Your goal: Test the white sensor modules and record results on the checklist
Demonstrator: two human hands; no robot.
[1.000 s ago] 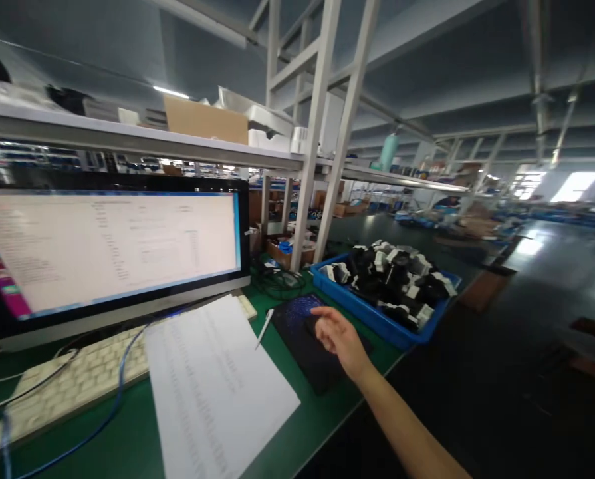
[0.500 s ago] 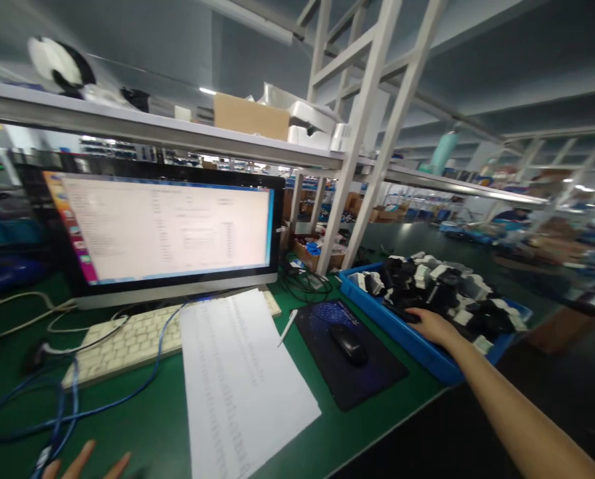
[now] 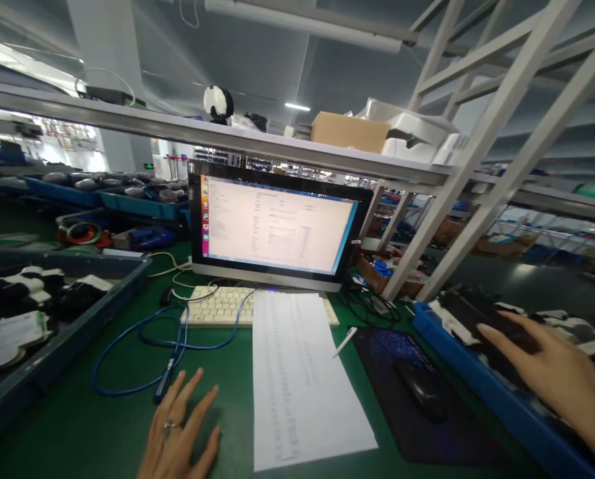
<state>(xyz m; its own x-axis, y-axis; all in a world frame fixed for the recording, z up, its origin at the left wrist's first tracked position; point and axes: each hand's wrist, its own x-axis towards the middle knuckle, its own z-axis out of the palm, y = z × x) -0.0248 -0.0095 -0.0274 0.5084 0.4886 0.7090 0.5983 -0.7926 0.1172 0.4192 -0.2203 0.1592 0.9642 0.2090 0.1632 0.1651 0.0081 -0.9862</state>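
My left hand (image 3: 181,426) rests on the green table with its fingers spread, a ring on one of them. Close to its fingertips lies the connector end of a blue cable (image 3: 163,384). At the right, my right hand (image 3: 546,362) is closed around a black device (image 3: 496,319) whose exact kind I cannot make out. It holds this above the blue tray (image 3: 469,359), which contains several black and white devices. A printed sheet of paper (image 3: 302,399) lies between the hands, with a white pen (image 3: 345,340) by its right edge.
Behind the paper are a cream keyboard (image 3: 217,307) and a lit monitor (image 3: 277,226). A black mouse (image 3: 419,389) sits on a dark mouse pad (image 3: 377,372). Another tray (image 3: 127,279) of devices stands at the left. A shelf (image 3: 257,140) and slanted metal posts (image 3: 467,179) rise behind.
The view has swung left, bringing the left tray into sight. My right hand has lifted a black device from the right tray. More of my left hand shows.
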